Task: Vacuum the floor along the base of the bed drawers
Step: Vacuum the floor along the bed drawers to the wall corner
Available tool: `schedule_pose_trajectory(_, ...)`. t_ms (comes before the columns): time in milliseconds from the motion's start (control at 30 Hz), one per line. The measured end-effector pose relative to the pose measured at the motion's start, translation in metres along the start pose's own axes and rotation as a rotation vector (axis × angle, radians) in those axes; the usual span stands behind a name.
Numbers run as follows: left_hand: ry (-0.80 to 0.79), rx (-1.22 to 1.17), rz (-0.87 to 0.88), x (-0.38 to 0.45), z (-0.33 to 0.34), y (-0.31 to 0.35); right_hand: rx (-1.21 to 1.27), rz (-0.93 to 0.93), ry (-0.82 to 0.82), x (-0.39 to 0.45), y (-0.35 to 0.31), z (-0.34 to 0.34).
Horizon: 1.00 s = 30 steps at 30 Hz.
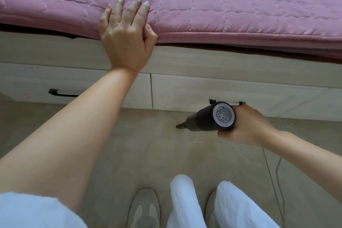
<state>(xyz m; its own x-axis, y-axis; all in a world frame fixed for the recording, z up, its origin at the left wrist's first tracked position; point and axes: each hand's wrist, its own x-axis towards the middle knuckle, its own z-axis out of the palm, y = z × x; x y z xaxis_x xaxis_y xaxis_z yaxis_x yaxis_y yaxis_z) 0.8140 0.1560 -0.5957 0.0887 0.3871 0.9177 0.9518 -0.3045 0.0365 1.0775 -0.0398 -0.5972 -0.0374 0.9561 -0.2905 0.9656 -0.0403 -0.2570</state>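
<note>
My right hand [246,126] grips a black handheld vacuum [207,119] with a grey vented rear cap. Its narrow nozzle [180,126] points left and down, touching the beige floor [148,144] close to the base of the right bed drawer [185,92]. My left hand [125,31] lies flat on the edge of the pink quilted mattress cover [222,5], fingers spread and thumb hooked over the rim, holding nothing. The left drawer [27,83] carries a black handle [61,94]. The right drawer's handle is mostly hidden behind the vacuum.
Dark specks of dirt lie on the floor [273,122] along the drawer base to the right of my hand. A thin cord [277,170] trails across the floor at right. My shoes [144,207] and white trouser legs [185,200] fill the bottom.
</note>
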Motion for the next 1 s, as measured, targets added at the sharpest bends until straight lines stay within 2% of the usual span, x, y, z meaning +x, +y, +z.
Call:
schedule_pose_trajectory(500,0.002,-0.006,0.002,0.000,0.000,0.001,-0.029,0.024,0.019,-0.005,0.009,0.004)
schedule_pose_trajectory(667,0.012,0.001,0.007,0.001,0.001,0.001,-0.023,-0.043,0.055,0.002,0.005,0.014)
schedule_pose_trajectory(1000,0.025,0.005,0.009,0.001,0.002,0.000,-0.074,-0.127,0.016,0.011,-0.006,0.028)
